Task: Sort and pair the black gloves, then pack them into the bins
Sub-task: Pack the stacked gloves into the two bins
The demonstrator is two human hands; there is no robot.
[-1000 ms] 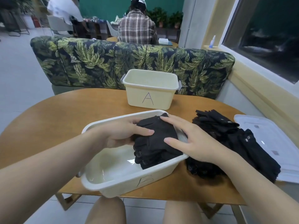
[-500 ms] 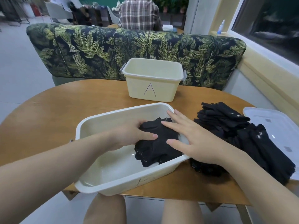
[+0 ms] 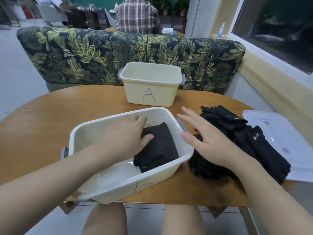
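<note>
**A:** What is nearest the viewer?

**B:** A white bin (image 3: 171,173) at the table's near edge, turned at an angle, one corner overhanging. Inside, at its right end, lies a folded bundle of black gloves (image 3: 158,146). Its long axis runs from near-left to far-right, lacy cuffs toward the viewer.

**A:** And the hands?

**B:** The left hand (image 3: 126,134) reaches into the bin, fingers resting on the bundle's left side, thumb laid across the top, loosely curved. The right hand (image 3: 205,139) hovers flat, fingers straight and spread, over the bin's right rim and a loose pile of black gloves (image 3: 245,141) beside it. It holds nothing.

**A:** How does that pile lie?

**B:** It stretches from near-right to far-left, partly on a clear plastic lid (image 3: 284,138).

**A:** Farther back?

**B:** A cream bin marked A (image 3: 151,92) stands upright at the far edge of the rounded wooden table (image 3: 50,122). Behind it, a bench with leaf-print upholstery (image 3: 94,55), then a seated person in a plaid shirt (image 3: 138,16). A dark window (image 3: 277,26) is on the right.
</note>
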